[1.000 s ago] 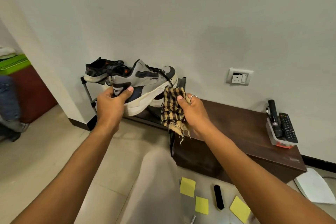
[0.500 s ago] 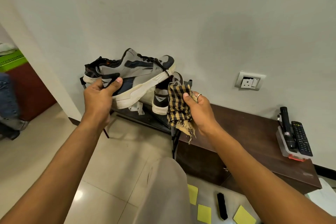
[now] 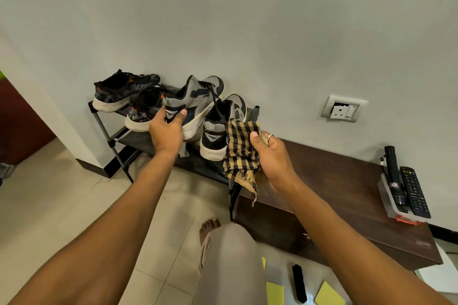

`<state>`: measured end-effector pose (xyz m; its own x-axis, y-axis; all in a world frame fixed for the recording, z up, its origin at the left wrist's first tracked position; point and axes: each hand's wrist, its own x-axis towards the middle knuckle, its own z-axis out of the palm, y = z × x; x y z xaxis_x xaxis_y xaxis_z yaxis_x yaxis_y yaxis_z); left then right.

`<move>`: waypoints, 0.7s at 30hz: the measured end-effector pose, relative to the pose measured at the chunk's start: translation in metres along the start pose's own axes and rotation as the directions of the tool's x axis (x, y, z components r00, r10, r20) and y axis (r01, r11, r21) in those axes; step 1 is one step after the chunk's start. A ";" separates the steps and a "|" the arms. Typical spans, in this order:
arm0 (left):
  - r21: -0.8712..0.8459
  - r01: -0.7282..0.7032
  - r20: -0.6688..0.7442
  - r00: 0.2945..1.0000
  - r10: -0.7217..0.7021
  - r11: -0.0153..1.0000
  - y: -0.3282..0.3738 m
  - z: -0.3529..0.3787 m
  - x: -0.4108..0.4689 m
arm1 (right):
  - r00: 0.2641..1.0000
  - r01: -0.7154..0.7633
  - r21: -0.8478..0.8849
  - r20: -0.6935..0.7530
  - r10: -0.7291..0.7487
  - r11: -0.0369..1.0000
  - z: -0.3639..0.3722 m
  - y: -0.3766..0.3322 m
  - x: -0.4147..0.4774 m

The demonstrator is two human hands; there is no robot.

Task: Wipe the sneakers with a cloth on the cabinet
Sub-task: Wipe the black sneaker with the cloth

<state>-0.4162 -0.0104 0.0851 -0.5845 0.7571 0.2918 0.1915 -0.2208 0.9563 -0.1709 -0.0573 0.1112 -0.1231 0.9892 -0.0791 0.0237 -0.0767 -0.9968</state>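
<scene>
Two grey shoes matter here, and they sit at frame centre. The left hand [image 3: 166, 131] grasps one grey sneaker [image 3: 195, 96] at its heel, thumb on the near side and fingers wrapped behind. That shoe's long axis runs from the heel at the hand up and to the right, toe aimed at the wall. The second grey sneaker [image 3: 219, 129] stands on the shoe rack [image 3: 109, 134] just right of it, heel toward the camera, between the two hands.

The right hand [image 3: 272, 156] clutches a bunched checked cloth [image 3: 241, 148], thumb pressed on the front, frayed end hanging below. The cloth lies right of and lower than the held shoe, and its upper edge overlaps the second sneaker's side in the picture. By my reading the right hand is the nearer one to that standing shoe, while the held shoe must travel rightward across it to reach the dark brown cabinet [image 3: 347, 181], which fills the right of the frame under the right forearm.

Whether the held sneaker's sole touches the rack or hangs just above it cannot be told, since the hand covers it. Whether cloth and second sneaker truly touch is also unclear. Black sneakers [image 3: 119, 91] occupy the rack's left end.
</scene>
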 end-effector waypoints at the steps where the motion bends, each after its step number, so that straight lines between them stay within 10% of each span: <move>1: 0.024 0.001 0.007 1.000 -0.001 1.000 -0.006 0.003 0.002 | 1.000 -0.003 -0.010 0.000 0.003 1.000 -0.001 0.002 0.002; 17: 0.210 0.044 0.245 0.965 -0.096 0.977 -0.047 -0.022 0.023 | 1.000 -0.010 -0.024 0.028 0.011 1.000 0.016 0.008 0.001; 21: 0.509 -0.169 0.041 0.984 0.172 0.844 -0.036 -0.046 0.035 | 0.998 -0.008 0.006 0.055 0.007 1.000 0.026 0.006 0.000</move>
<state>-0.4798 -0.0044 0.0613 -0.5098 0.7325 0.4511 0.6617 -0.0012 0.7498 -0.1960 -0.0612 0.1052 -0.1770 0.9804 -0.0869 0.0189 -0.0849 -0.9962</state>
